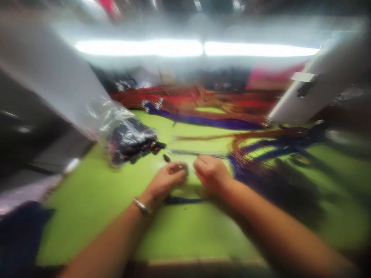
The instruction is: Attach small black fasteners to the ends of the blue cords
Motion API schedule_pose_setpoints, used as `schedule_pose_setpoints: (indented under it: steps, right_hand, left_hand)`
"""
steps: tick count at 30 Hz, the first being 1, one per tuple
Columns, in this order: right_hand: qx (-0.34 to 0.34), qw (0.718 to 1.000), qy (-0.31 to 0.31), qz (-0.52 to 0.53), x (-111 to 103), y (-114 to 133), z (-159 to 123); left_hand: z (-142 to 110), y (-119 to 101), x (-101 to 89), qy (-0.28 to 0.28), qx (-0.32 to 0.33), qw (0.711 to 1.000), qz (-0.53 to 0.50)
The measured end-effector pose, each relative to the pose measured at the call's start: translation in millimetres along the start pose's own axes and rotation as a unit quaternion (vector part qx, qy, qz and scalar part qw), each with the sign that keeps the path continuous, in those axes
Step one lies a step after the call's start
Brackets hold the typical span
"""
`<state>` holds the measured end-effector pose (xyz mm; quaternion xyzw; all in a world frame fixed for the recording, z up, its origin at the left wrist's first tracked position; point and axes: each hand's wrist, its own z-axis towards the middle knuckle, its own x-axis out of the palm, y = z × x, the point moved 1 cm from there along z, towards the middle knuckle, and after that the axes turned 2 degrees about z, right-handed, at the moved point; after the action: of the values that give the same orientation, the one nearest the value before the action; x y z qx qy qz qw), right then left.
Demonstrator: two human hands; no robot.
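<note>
My left hand (171, 177) is closed in a pinch above the green table (116, 216); a small dark thing shows blurred at its fingertips. My right hand (211, 173) is closed too, knuckles up, a short gap away from the left. What it grips is hidden. Just beyond the left hand lies a small black connector (166, 158). A clear plastic bag (116, 127) of black connectors lies with its mouth toward the hands, several spilling out. Under the hands runs a dark blue wire bundle (182, 200).
Thin wires (199, 153) lie just behind the hands. Tangled blue and brown wires (249, 154) spread to the right. A purple wire bundle (203, 119) and red-brown wires (179, 96) lie farther back. White panels (58, 77) stand at both sides beneath bright tube lights (139, 48).
</note>
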<state>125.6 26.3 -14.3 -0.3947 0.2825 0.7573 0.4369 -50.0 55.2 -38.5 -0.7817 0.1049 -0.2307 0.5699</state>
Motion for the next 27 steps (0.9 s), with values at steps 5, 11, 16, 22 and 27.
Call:
schedule_pose_setpoints:
  steps: [5, 11, 16, 22, 27]
  right_hand:
    - [0.04, 0.994, -0.005, 0.105, 4.6, -1.3, -1.7]
    - [0.146, 0.956, 0.033, 0.251, 9.2, -5.3, -1.1]
    - [0.238, 0.915, 0.076, 0.317, 11.2, -5.6, 0.9]
    - [0.247, 0.922, 0.092, 0.282, 14.5, -1.0, 1.8]
    - [0.236, 0.924, 0.098, 0.283, 9.8, -4.2, 3.0]
  left_hand:
    - [1.6, 3.3, 2.3, 0.005, 0.017, 1.0, -0.004]
    - [3.3, 5.8, 2.6, 0.014, 0.058, 0.996, 0.062]
    - [3.8, 5.1, 5.4, -0.01, 0.102, 0.988, 0.117]
    - [7.0, 11.5, 5.9, 0.007, 0.115, 0.983, 0.145]
    - [7.4, 9.9, 5.7, 0.004, 0.109, 0.983, 0.146]
